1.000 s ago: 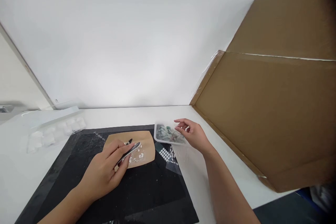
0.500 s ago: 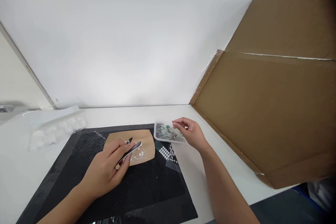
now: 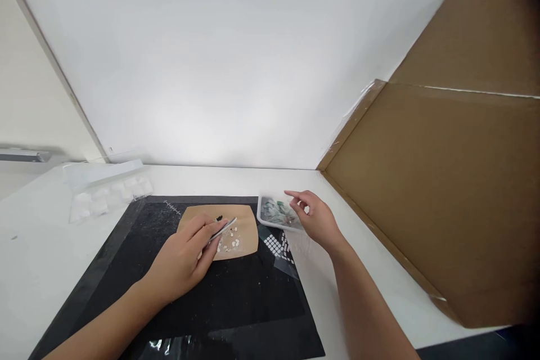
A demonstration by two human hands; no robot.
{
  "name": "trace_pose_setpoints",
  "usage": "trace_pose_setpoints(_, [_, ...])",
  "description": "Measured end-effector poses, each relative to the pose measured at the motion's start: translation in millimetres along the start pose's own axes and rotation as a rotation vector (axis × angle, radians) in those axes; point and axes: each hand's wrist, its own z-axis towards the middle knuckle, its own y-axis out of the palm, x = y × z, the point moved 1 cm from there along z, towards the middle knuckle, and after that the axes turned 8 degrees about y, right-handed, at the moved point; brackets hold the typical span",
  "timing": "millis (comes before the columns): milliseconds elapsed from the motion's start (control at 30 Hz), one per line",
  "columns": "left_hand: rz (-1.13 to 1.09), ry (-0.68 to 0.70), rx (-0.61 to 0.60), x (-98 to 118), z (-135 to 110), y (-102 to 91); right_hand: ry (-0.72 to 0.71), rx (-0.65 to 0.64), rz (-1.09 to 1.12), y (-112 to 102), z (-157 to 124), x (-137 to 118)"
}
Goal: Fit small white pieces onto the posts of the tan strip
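Note:
My left hand (image 3: pixel 181 261) is closed over the tan, curved-edged board (image 3: pixel 248 230), pinching a slim, flat strip (image 3: pixel 224 228), grey and dark, whose exact kind I cannot make out. Small white bits (image 3: pixel 234 243) lie scattered on the board beside the fingers, and a small black piece (image 3: pixel 219 217) shows just behind them. Over the right end of a shallow white tray (image 3: pixel 260 215) is my right hand (image 3: pixel 318 219), its index finger stretched out and its thumb apart, with nothing visible between them. Inside the tray lie clear and greenish crumpled pieces (image 3: pixel 278 211).
Under the board is a black mat (image 3: pixel 236 298). Sheets with rows of white stickers (image 3: pixel 276 244) lie at its right edge. Clear plastic packaging with white compartments (image 3: pixel 109 197) is at back left. A large cardboard panel (image 3: pixel 430 180) stands along the right side.
My right thumb and index finger, close together before, have come apart near the tray. The strip in my left hand has turned edge-on. The whole view has shifted slightly.

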Motion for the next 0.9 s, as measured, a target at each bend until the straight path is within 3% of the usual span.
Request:
trace_pose_setpoints(200, [-0.002,-0.074,0.001,1,1,0.6,-0.004,0.005,-0.148,0,2,7])
trace_pose_setpoints(467, [-0.063,-0.11,0.029,-5,1,2.5,0.022,0.074,0.017,-10,6,12])
trace_pose_setpoints(567, [-0.211,-0.204,0.067,-1,1,4.3,0.019,0.063,0.172,-3,0,-3])
trace_pose_setpoints(700, [-0.553,-0.469,0.071,9,3,8.6,-0.072,-0.047,0.419,19,-21,-43])
trace_pose_setpoints(833, [-0.685,-0.612,0.064,15,5,11.2,-0.247,-0.123,0.328,39,-46,-84])
trace_pose_setpoints(900, [-0.695,-0.639,0.05,15,5,11.7,-0.302,-0.069,0.296,46,-54,-97])
